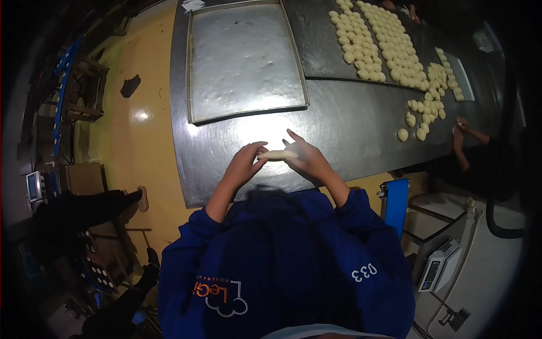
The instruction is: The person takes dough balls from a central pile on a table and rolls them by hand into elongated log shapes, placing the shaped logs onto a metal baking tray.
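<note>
A short, pale roll of dough (pixel 276 155) stretches between my two hands, close above the steel table. At its left end, my left hand (pixel 245 163) holds it with thumb and fingers. My right hand (pixel 309 160) grips the other end, with one finger pointing away from the dough toward the far side. Whether the roll touches the tabletop, I cannot tell.
Beyond my hands lies a large rimmed metal tray (pixel 243 62) on the steel table (pixel 339 118). Rows of dough balls (pixel 395 51) cover the far right. Another person's hands (pixel 460 129) are at the right edge. A digital scale (pixel 437 268) stands at lower right.
</note>
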A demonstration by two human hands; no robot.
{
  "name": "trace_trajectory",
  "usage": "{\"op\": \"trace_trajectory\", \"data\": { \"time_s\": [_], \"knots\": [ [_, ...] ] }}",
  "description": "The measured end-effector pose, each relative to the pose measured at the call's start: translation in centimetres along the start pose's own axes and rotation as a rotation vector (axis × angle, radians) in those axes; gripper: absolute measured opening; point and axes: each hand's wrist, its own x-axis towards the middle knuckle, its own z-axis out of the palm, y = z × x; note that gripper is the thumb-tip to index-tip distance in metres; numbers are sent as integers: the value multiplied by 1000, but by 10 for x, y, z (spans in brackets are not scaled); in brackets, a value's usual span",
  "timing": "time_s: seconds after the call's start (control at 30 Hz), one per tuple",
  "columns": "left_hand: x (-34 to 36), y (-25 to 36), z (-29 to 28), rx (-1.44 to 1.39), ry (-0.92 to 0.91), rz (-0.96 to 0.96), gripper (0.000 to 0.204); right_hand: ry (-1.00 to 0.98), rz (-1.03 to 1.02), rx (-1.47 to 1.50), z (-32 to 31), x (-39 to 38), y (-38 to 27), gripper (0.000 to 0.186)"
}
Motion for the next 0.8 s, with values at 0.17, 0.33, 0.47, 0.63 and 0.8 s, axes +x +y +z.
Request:
{"op": "trace_trajectory", "data": {
  "time_s": [0.17, 0.33, 0.47, 0.63, 0.8],
  "knots": [
    [-1, -18, 5, 158, 22, 95, 65, -114, -73, -338, 4, 4, 18, 79],
    [10, -15, 12, -271, 61, 7, 74, 48, 5, 148, 9, 13, 24, 88],
    [22, -18, 22, -401, -57, -147, 85, -93, 94, 277, 17, 30, 30, 89],
    [12, -21, 18, -252, -198, -90, 95, -137, -2, 121, 19, 16, 36, 90],
    [-1, -15, 22, -209, -239, -45, 98, -180, -135, -39, 22, -1, 28, 86]
  ]
}}
